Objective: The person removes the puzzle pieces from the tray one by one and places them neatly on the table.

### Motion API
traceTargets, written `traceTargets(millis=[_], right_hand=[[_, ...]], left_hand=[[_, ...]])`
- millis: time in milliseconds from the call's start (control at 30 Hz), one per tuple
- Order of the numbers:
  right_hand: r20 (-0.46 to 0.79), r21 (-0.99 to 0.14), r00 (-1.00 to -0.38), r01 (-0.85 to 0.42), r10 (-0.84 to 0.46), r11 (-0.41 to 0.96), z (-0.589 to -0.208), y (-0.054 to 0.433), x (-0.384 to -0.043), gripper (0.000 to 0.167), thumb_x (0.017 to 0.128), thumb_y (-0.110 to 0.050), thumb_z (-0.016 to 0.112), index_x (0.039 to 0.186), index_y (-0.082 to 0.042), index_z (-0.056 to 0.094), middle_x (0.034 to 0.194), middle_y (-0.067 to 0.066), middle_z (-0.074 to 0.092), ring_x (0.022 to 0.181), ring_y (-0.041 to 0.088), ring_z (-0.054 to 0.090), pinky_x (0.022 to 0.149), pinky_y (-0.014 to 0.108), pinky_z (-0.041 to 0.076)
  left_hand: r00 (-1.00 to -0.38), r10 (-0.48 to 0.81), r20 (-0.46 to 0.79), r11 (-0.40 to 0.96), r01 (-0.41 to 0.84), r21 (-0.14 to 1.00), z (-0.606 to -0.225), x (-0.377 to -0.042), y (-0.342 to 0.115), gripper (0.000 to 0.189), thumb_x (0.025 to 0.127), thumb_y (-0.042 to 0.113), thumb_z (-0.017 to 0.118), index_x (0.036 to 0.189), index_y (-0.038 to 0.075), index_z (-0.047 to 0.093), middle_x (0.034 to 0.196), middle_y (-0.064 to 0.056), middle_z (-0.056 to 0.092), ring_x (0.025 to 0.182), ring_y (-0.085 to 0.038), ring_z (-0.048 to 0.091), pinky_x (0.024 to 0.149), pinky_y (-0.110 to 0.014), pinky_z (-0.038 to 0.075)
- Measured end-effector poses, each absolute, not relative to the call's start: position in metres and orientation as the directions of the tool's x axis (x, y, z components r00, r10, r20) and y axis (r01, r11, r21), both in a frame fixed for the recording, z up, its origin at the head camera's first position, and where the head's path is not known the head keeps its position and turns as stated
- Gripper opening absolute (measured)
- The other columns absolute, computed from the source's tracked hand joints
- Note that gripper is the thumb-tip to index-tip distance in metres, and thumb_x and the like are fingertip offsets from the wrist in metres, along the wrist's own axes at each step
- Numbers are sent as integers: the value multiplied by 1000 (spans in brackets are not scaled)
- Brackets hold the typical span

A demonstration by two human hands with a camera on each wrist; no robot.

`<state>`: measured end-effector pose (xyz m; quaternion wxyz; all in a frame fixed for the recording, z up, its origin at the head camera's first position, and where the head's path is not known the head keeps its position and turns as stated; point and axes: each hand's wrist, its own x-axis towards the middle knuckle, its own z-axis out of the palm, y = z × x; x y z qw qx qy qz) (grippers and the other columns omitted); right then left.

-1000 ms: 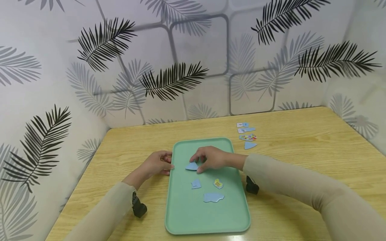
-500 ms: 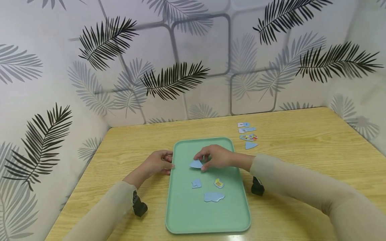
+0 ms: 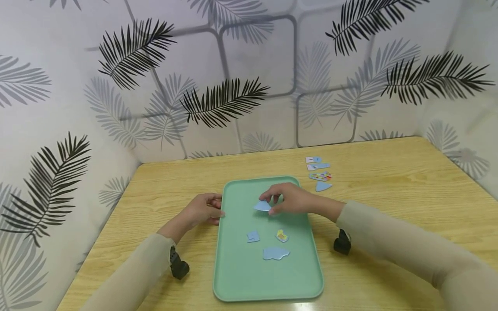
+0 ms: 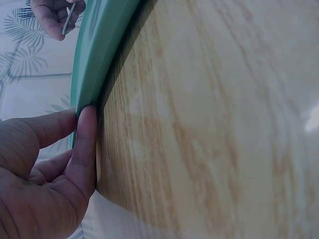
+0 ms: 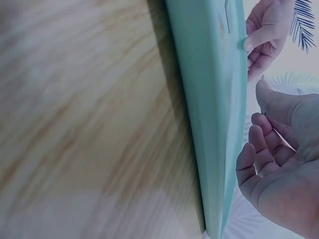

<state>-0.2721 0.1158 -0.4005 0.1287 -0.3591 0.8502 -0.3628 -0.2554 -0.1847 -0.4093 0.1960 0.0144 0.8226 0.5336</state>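
My right hand (image 3: 289, 198) pinches a light-blue, fan-shaped puzzle piece (image 3: 263, 206) between thumb and fingers, over the upper part of the green tray (image 3: 268, 285). Seen edge-on in the left wrist view, that piece (image 4: 69, 19) looks like a thin pale strip, held clear of the tray. With thumb and fingers, my left hand (image 3: 203, 210) grips the tray's left rim (image 4: 102, 55). Lower on the tray lie a small blue piece (image 3: 253, 236), a yellow-and-blue piece (image 3: 282, 236) and a wider blue piece (image 3: 276, 253).
Beyond the tray's far right corner, several pieces lie in a column on the wooden table (image 3: 389, 185): two pale-and-blue ones, a multicoloured one (image 3: 320, 176) and a blue pointed one (image 3: 323, 186). A leaf-patterned wall (image 3: 264, 121) rises behind the table.
My right hand has moved right and slightly away across the tray, carrying the blue fan-shaped puzzle piece. My left hand stays at the tray's rim, and the other pieces lie as before.
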Motion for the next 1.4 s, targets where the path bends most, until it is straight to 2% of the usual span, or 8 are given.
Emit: traceTargets(millis=[100,467,667,1000,1400], right_hand=[[45,-710,-718,-512,-694,484,-398,123,-272,40,84,-12,77,123,-10,67,115,-4,65,96,17,57,82,32,49],[69,-700,-775,-486,-628,523,-391,152,-268,39,83,-11,77,121,-11,68,114,-3,65,96,19,56,77,33,50],[82,-698,-781,-488,-619,524,-389,170,-265,38,84,-9,76,122,-9,67,112,-2,65,95,20,56,75,35,49],[59,-699,-817,-444,-574,561,-395,203,-263,40,85,-7,75,124,-6,66,111,0,64,98,22,55,81,38,49],[32,-705,-841,-402,-540,585,-403,242,-257,41,86,-10,75,126,-3,65,110,4,63,96,22,57,80,34,53]], left_hand=[[-923,232,-306,428,-186,884,-409,-255,-185,55,88,-6,67,139,-5,45,106,-16,52,81,-21,60,70,-34,59],[-925,244,-293,428,-168,888,-408,-254,-184,54,88,-7,66,138,-4,47,103,-16,54,80,-20,61,70,-34,59],[-925,248,-288,433,-160,887,-409,-254,-186,54,88,-6,67,138,-4,47,104,-16,54,81,-20,61,71,-34,59],[-923,246,-295,428,-170,888,-410,-254,-184,55,88,-7,67,139,-4,47,103,-16,54,79,-20,62,70,-34,59],[-921,238,-309,445,-179,878,-409,-256,-185,55,88,-6,67,139,-4,47,102,-14,52,79,-20,60,70,-34,59]])
